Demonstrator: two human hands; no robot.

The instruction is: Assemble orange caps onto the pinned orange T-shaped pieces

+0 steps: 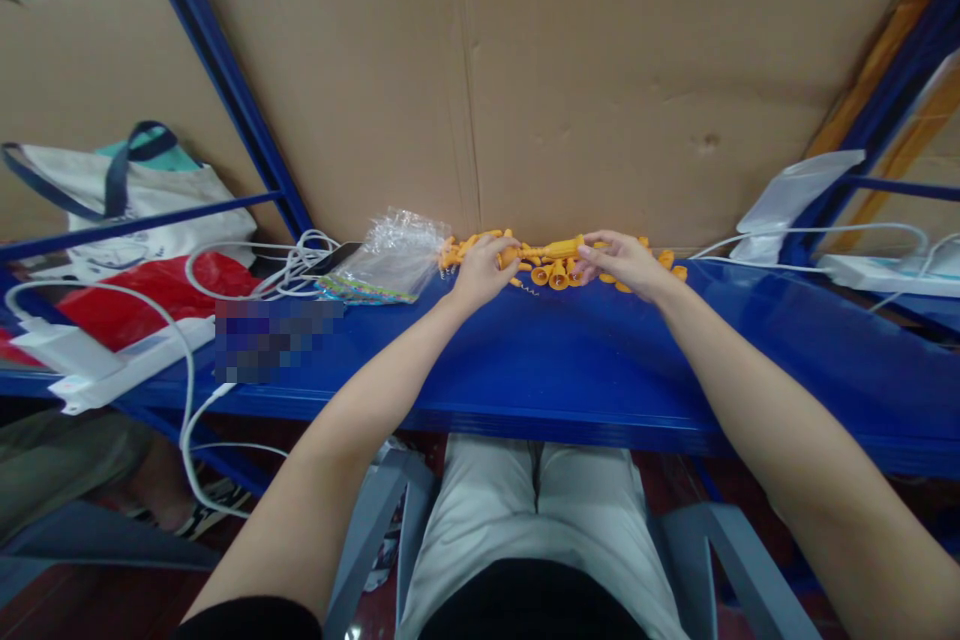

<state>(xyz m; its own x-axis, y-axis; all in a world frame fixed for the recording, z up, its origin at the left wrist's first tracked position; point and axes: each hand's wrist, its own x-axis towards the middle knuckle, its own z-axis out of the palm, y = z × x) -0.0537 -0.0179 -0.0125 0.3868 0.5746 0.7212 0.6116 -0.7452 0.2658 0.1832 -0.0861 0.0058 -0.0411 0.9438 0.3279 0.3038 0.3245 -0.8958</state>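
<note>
A row of yellow-orange plastic corkscrew parts lies along the back of the blue shelf, against the cardboard. Thin metal spirals (529, 292) and several bell-shaped sleeves (558, 276) show among them. My left hand (484, 270) is curled over the left part of the row, its fingers closed around an orange corkscrew piece (510, 257). At the right, the thumb and fingers of my right hand (626, 262) close on the end of a long orange sleeve (561, 248). That sleeve spans the space between both hands. Exactly how the pieces join is too small to tell.
Left of the row lies a pile of clear plastic bags (390, 260). Farther left are white cables (304, 260), a power strip (135, 365), a red bag (150, 305) and a white tote bag (142, 200). Cardboard (585, 70) walls the back; blue posts (225, 70) stand at the sides.
</note>
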